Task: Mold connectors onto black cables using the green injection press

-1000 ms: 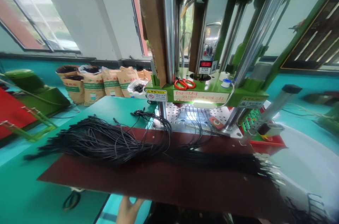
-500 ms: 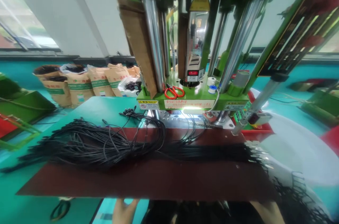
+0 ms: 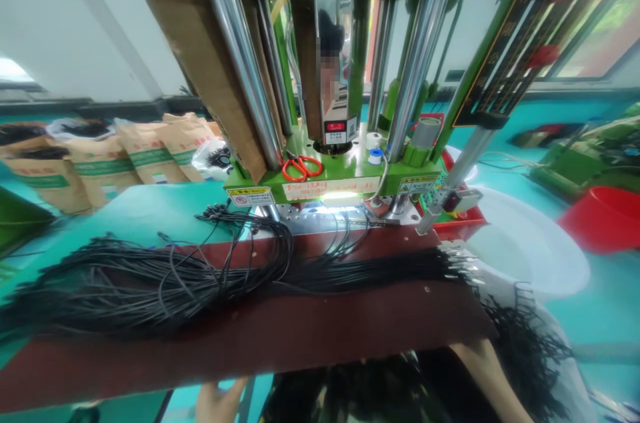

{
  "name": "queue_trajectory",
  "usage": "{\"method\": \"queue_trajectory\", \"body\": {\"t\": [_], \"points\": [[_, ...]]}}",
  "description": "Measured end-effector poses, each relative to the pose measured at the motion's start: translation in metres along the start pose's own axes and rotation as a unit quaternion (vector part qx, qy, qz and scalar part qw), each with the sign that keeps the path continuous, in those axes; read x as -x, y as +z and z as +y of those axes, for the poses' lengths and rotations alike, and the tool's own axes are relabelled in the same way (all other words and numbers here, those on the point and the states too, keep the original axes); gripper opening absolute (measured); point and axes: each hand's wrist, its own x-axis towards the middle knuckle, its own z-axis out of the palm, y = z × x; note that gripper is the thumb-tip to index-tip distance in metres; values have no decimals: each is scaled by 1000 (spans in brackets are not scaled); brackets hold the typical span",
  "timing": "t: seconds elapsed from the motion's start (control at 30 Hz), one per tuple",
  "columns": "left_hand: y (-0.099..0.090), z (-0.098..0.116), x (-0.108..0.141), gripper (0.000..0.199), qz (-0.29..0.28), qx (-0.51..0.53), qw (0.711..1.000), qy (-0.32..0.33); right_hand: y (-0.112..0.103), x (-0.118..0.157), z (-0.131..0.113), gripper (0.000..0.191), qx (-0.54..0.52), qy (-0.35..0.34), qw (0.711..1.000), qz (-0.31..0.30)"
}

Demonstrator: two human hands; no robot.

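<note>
At the near edge of a dark brown board, my left hand shows low in the view. A gap parts its thumb from its fingers, and the board hides the tips. Farther right, my right hand is at the board's near edge, its fingers tucked out of sight beneath. On the board lies a large bundle of black cables, running left past the edge. A straighter row of black cables stretches right to pale metallic ends. A few cables reach back into the lit press.
A green press with steel columns stands behind the board, with red-handled scissors and a blue-white spool on it. Paper sacks line the back left. At right are a white tub and a red bucket.
The view has swung to the right, so the press and board sit farther left and higher. Both hands stay at the board's near edge; more of the right hand and forearm shows.
</note>
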Motion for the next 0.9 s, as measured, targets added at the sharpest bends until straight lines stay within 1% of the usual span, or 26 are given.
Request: {"method": "queue_trajectory", "body": {"t": [0.07, 0.13, 0.27, 0.4, 0.47, 0.53, 0.57, 0.6, 0.67, 0.7, 0.73, 0.77, 0.8, 0.83, 0.9], "points": [[-2, 1, -2, 63, -13, 10, 1000, -5, 0, 1, -5, 52, 0, -5, 1000, 4], [-3, -2, -7, 64, -21, 18, 999, -17, -1, 1, -11, 56, 6, -5, 1000, 3], [-1, -10, -11, 66, -22, 28, 999, -33, -2, 0, -16, 61, 26, 5, 1000, 1], [3, -8, -6, 68, -23, 48, 998, -20, -1, -1, -9, 57, 37, 13, 999, -3], [-2, -2, -6, 69, -41, 39, 998, -4, -3, -2, -1, 52, 30, 15, 999, -12], [-15, 8, -7, 71, -87, -21, 996, 9, -8, -3, 9, 46, 20, 23, 999, -29], [-25, 16, -7, 71, -119, -81, 989, 10, -11, -4, 13, 43, 19, 30, 998, -44], [-36, 25, -6, 70, -153, -156, 976, 7, -15, -4, 16, 40, 21, 37, 997, -59], [-56, 52, -1, 62, -223, -303, 926, 8, -21, -5, 19, 37, 33, 46, 995, -77], [-63, 68, 4, 56, -265, -344, 901, 26, -23, -6, 18, 37, 43, 49, 995, -77], [-66, 85, 11, 49, -314, -350, 880, 66, -24, -6, 17, 37, 54, 49, 995, -69], [-65, 104, 18, 42, -364, -330, 862, 125, -25, -6, 15, 37, 64, 46, 995, -60], [-59, 123, 26, 37, -397, -296, 846, 199, -25, -7, 12, 37, 70, 43, 995, -58], [-49, 141, 32, 35, -403, -263, 832, 275, -24, -7, 11, 38, 75, 42, 995, -60], [-19, 174, 41, 38, -348, -238, 806, 415, -22, -8, 9, 40, 74, 38, 994, -71]]}}
